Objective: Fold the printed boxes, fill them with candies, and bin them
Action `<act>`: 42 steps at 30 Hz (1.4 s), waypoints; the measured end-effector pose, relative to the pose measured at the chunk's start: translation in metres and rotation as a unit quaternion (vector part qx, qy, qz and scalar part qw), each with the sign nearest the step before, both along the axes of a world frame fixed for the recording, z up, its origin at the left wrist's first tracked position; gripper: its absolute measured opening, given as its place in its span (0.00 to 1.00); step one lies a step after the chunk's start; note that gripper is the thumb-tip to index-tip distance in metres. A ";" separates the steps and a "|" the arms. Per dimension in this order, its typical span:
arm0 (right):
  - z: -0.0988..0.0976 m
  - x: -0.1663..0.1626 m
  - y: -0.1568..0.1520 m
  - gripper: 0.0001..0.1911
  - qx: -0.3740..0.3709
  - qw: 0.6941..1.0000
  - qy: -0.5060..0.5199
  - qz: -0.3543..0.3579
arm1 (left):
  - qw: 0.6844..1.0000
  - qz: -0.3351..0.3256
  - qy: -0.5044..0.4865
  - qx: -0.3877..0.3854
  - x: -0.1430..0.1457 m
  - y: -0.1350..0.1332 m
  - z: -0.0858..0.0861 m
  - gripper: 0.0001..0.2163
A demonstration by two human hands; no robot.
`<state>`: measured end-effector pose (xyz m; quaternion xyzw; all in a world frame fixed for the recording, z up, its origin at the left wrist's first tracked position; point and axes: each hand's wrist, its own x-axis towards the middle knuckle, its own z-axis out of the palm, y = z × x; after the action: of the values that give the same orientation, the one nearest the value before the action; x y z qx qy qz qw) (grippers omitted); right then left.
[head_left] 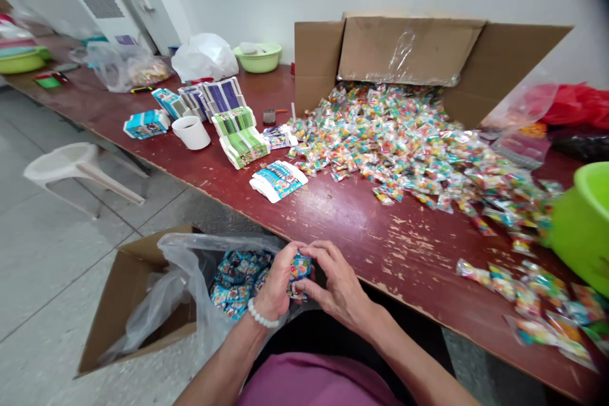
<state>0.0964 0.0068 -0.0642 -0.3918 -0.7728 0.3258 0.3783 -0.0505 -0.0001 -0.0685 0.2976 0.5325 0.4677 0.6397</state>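
Between my two hands is a small blue candy box [301,268] with a colourful print, held over my lap at the table's front edge. My left hand [278,282], with a white bead bracelet at the wrist, grips its left side. The fingers of my right hand [335,282] close round its right side and top. Just left of my hands, an open carton lined with a clear plastic bag [183,254] holds many blue packets [238,279]. On the table ahead lies a flat blue-and-white box blank [280,181].
Wrapped candies [394,139] spill from an open cardboard box [409,51] across the red table [333,216]. A green tub [587,222] stands at the right. Folded green boxes [242,136] and a white cup [191,133] sit left, above a white stool [80,165].
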 end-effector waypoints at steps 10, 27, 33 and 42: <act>-0.035 0.104 0.100 0.19 0.037 0.930 -0.113 -0.349 | 0.795 -0.064 0.589 0.129 -0.093 0.007 -0.007 0.16; -0.050 0.107 0.098 0.15 0.055 0.936 -0.155 -0.310 | 0.732 0.010 0.668 0.136 -0.061 0.158 0.011 0.15; -0.021 0.067 0.067 0.24 -0.168 0.938 0.099 -0.287 | 0.853 -0.009 0.499 0.155 -0.038 0.114 0.010 0.12; 0.045 0.023 0.021 0.23 -0.347 0.889 0.291 -0.074 | 0.944 -0.290 -0.154 0.001 0.012 0.012 0.029 0.20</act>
<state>0.1194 0.0278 -0.0191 -0.4421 -0.4347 0.6433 0.4492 -0.0382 0.0117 -0.0395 0.3642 0.3171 0.3025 0.8217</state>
